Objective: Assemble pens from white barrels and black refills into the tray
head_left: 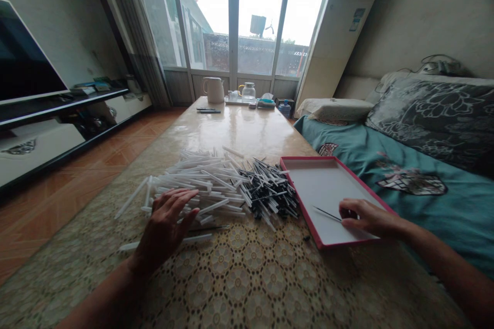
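Observation:
Over the shallow red-rimmed box (322,229), white inside, my right hand (365,217) pinches a thin dark pen refill (327,213) that points left. My left hand (168,223) is at the near edge of a heap of white translucent pen barrels (200,177). Its fingers are stretched out, with the thumb apart. Whether it touches the barrels I cannot tell. Just right of it, another dark thin rod (210,228) and a loose white tube (198,238) lie on the tablecloth. Between the barrels and the box sits a mixed heap of black and white slender pen parts (270,190).
Both heaps and the box lie on a long table with a patterned cover (247,288). At its far end stand a beige kettle (213,90), a glass pot (248,92) and a tissue pack (266,101). A sofa with a teal cover (358,154) borders the right side.

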A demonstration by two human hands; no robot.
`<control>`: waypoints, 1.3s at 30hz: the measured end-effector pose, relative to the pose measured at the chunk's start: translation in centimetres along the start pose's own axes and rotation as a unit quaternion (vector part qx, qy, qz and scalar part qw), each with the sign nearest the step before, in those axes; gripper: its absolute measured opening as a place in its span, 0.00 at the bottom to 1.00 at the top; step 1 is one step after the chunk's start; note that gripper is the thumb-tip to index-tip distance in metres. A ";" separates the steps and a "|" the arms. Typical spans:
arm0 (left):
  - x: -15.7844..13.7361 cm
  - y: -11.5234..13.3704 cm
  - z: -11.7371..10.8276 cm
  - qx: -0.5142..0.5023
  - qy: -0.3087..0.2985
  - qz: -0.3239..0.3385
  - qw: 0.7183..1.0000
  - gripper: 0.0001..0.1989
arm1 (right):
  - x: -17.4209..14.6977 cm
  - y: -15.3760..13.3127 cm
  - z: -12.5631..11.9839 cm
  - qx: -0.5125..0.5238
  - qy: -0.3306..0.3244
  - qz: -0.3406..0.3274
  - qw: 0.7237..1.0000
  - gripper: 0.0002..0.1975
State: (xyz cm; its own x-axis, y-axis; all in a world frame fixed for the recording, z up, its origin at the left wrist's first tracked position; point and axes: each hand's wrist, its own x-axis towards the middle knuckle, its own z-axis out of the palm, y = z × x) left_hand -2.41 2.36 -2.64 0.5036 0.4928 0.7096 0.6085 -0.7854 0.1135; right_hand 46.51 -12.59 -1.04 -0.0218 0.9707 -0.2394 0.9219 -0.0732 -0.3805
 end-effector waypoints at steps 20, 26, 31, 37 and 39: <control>0.1 -0.1 0.1 0.002 0.005 -0.006 1.000 0.14 | 11.4 -7.5 0.3 0.122 0.202 -0.007 0.972 0.08; 0.0 0.0 0.1 0.001 -0.005 -0.010 1.000 0.14 | 10.7 -7.3 2.5 0.071 0.199 -0.030 0.977 0.05; 0.0 0.0 0.2 -0.007 -0.002 0.001 1.000 0.14 | 9.1 -7.8 0.9 0.065 0.191 -0.033 0.979 0.05; -0.1 -0.2 0.6 -0.017 0.005 0.012 1.000 0.13 | 9.5 -11.9 0.0 0.106 0.196 -0.096 0.970 0.04; -0.2 -0.3 0.7 -0.021 0.003 0.015 1.000 0.12 | 10.1 -13.4 0.4 0.116 0.208 -0.111 0.965 0.04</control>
State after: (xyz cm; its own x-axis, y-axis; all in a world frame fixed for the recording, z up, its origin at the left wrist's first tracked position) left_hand -2.29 2.74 -3.32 0.5171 0.4660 0.7179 0.5671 -0.8148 0.1205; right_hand 33.76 -1.93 1.27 -0.0076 0.9726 0.2323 0.8002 0.1452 -0.5819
